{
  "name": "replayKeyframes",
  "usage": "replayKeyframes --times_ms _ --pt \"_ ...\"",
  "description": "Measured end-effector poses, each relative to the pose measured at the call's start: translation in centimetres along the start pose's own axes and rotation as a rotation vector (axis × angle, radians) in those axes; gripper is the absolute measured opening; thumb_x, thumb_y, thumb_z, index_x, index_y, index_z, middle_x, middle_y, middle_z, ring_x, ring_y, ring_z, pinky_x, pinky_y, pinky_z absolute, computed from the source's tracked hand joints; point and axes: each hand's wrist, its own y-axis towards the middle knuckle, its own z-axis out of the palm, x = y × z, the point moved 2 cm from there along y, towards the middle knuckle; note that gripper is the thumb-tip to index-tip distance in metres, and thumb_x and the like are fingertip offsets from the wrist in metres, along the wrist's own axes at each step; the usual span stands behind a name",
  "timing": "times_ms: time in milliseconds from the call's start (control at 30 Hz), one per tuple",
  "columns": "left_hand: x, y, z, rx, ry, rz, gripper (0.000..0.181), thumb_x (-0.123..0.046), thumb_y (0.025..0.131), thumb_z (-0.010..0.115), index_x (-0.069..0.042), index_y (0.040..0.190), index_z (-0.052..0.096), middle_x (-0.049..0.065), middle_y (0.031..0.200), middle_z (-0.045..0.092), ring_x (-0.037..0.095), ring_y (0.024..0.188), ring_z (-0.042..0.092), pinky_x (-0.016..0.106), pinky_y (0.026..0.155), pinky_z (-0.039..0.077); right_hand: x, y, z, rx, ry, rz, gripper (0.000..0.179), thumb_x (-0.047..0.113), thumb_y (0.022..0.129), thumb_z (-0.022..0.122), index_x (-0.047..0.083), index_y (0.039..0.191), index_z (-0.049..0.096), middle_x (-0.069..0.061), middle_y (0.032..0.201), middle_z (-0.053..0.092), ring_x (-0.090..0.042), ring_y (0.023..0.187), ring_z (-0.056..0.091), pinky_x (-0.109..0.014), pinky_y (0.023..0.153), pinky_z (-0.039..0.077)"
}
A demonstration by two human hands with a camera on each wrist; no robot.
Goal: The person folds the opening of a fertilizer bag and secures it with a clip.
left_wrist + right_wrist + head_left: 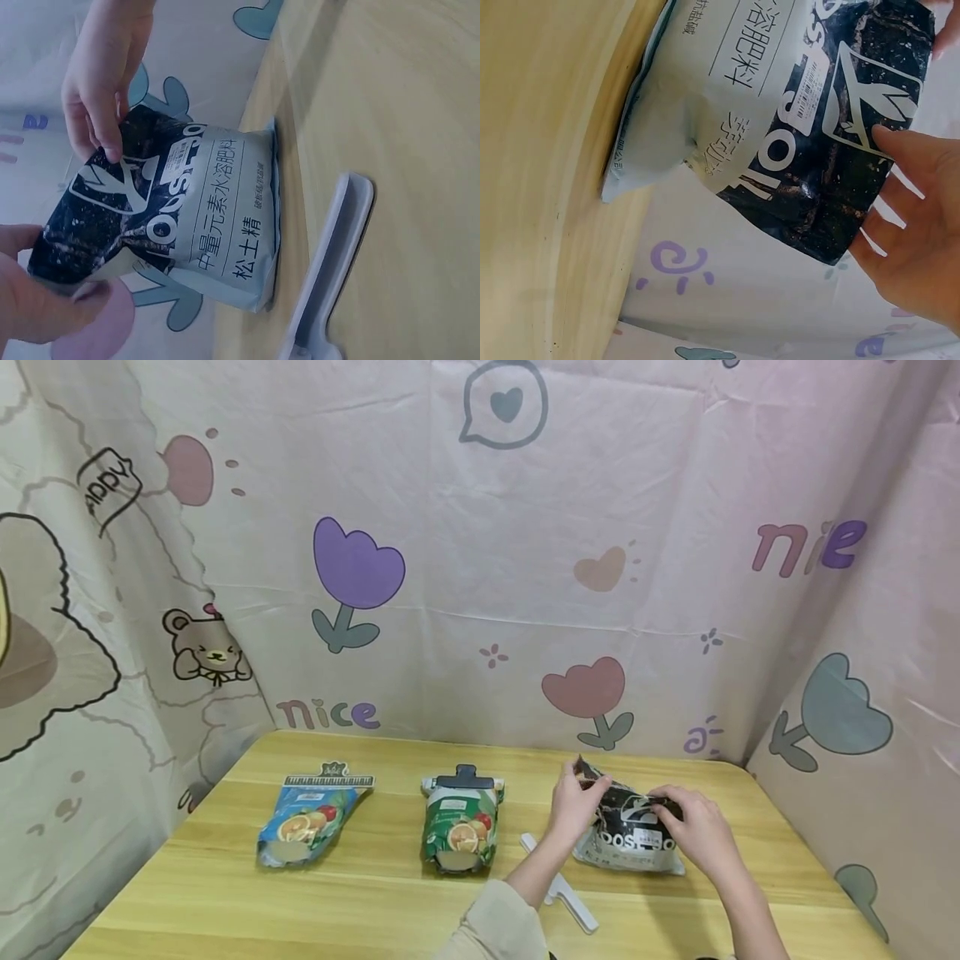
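A black and pale grey fertilizer bag (630,837) stands on the table at the right, its top tilted and creased. My left hand (576,802) pinches the top left corner between thumb and fingers. On the right side of the top edge, my right hand (693,827) pinches the bag, thumb on the front and fingers behind, as the right wrist view shows. Beside the bag lies a white plastic sealing clip (573,906), partly hidden under my left forearm; in the left wrist view the clip (330,262) shows a long groove.
A green fruit-print bag (461,827) with a black clip (467,777) across its top sits mid-table. Farther left is a blue fruit-print bag (303,827) with a ruler-like clip (328,781). Printed cloth (465,568) hangs behind the wooden table (300,910).
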Motion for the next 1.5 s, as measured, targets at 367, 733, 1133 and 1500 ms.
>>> replayKeyframes --times_ms 367,733,1133,1500 --pt "-3.3 -0.3 2.2 0.214 1.25 0.694 0.01 -0.033 0.083 0.069 -0.025 0.089 0.068 -0.013 0.076 0.062 0.003 0.067 0.055 0.018 0.055 0.045 0.1 -0.1 -0.2 0.054 -0.004 0.008 0.014 0.002 0.076 0.07 0.008 0.088 0.066 -0.008 0.087 0.065 -0.03 0.081 0.057 -0.053 0.072 0.041" --pt "-3.3 0.4 3.4 0.445 1.488 0.573 0.008 -0.024 0.084 0.067 -0.03 0.08 0.067 -0.013 0.071 0.057 0.005 0.062 0.05 0.022 0.051 0.044 0.1 -0.5 0.2 0.131 -0.103 -0.059 0.022 0.011 0.07 0.077 0.011 0.091 0.07 -0.005 0.086 0.066 -0.024 0.073 0.058 -0.045 0.064 0.046" --pt "-2.1 -0.2 3.5 0.35 1.488 0.668 0.007 -0.024 0.08 0.072 -0.03 0.078 0.068 -0.013 0.067 0.056 0.002 0.057 0.048 0.017 0.048 0.043 -0.1 -0.6 1.2 0.09 -0.181 -0.047 0.022 0.02 0.066 0.081 0.02 0.087 0.075 -0.003 0.076 0.069 -0.021 0.058 0.059 -0.037 0.048 0.044" --pt "-1.7 -0.3 3.8 0.281 1.456 0.61 0.01 -0.022 0.078 0.071 -0.032 0.077 0.069 -0.013 0.067 0.057 0.003 0.059 0.051 0.017 0.049 0.043 -0.8 -0.5 1.8 -0.043 -0.179 -0.104 0.02 0.017 0.059 0.083 0.018 0.078 0.076 -0.003 0.068 0.068 -0.007 0.041 0.029 -0.026 0.035 0.027"
